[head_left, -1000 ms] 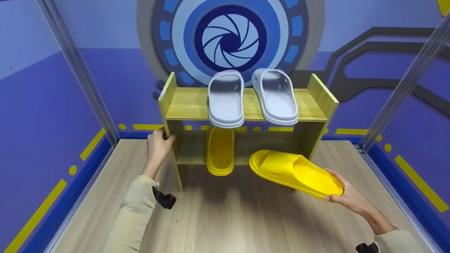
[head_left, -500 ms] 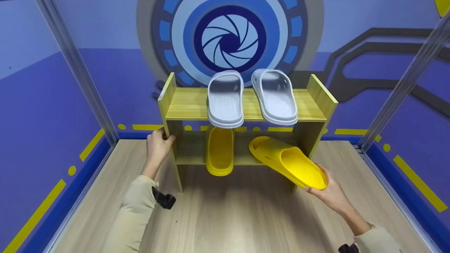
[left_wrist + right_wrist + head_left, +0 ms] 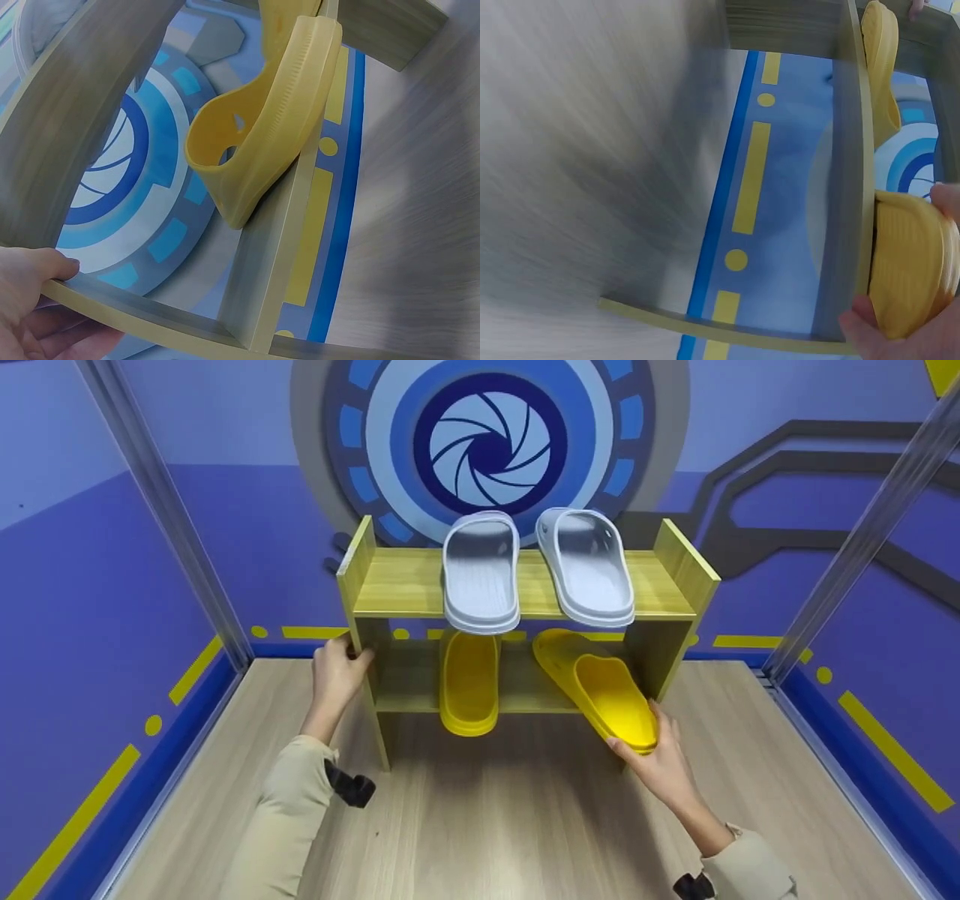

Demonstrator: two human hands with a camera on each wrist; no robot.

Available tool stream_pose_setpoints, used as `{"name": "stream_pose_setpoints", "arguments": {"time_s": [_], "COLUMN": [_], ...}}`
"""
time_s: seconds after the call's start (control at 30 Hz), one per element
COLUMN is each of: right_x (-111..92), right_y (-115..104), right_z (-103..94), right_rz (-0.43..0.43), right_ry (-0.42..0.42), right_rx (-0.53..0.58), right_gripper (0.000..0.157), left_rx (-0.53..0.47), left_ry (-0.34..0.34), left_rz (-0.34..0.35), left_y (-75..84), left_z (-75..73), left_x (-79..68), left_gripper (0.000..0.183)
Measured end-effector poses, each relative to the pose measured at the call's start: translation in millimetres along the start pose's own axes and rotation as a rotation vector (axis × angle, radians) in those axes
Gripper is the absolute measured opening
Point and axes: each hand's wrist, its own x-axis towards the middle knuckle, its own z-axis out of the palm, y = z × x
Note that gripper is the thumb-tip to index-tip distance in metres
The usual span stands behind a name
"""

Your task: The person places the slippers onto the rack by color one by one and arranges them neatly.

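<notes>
My right hand (image 3: 664, 761) grips the heel of a yellow slipper (image 3: 611, 697), thumb on one side and fingers on the other. The slipper's toe reaches over the right part of the lower board of a small wooden rack (image 3: 409, 589), and it lies at a slant. My left hand (image 3: 337, 671) holds the rack's left side panel; in the left wrist view its thumb and fingers (image 3: 71, 341) lie on opposite faces of the panel. A second yellow slipper (image 3: 470, 682) rests on the same board, farther left, heel outward.
Two light grey slippers, one on the left (image 3: 482, 577) and one on the right (image 3: 589, 570), sit on the top board. The rack stands on a wood-grain floor (image 3: 480, 825) near a patterned blue wall (image 3: 247, 547). Metal posts (image 3: 176, 517) rise at the corners.
My right hand has carried the yellow slipper left and inward, so its toe has gone in above the lower board and it points more straight back. The left hand has stayed put.
</notes>
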Motion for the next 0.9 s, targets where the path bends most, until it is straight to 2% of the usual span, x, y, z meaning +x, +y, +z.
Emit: {"name": "stream_pose_setpoints", "arguments": {"time_s": [0.1, 0.27, 0.4, 0.5, 0.73, 0.9], "right_x": [-1, -2, 0, 2, 6, 9], "right_y": [-4, -9, -12, -15, -20, -24], "right_z": [2.3, 9.9, 21.5, 30.0, 46.2, 54.8], "right_rz": [-0.012, -0.053, -0.083, -0.08, -0.085, -0.094], "right_ry": [-0.051, -0.091, -0.069, -0.045, 0.017, 0.059], "right_rx": [0.006, 0.114, 0.148, 0.145, 0.214, 0.185], "right_gripper": [0.08, 0.081, 0.085, 0.086, 0.085, 0.085], "left_rx": [-0.004, -0.01, -0.012, -0.009, 0.008, 0.006], "left_ry": [0.005, 0.007, 0.004, 0.001, -0.013, -0.008], "left_rz": [0.008, 0.01, 0.0, -0.006, -0.018, -0.015], "left_y": [-0.5, -0.9, -0.9, -0.6, 1.0, 1.1], "left_z": [0.0, -0.6, -1.0, -0.7, 0.0, -0.5], "left_x": [-0.2, -0.6, -0.5, -0.2, 0.8, 0.3], "left_gripper": [0.013, 0.013, 0.014, 0.014, 0.015, 0.015]}}
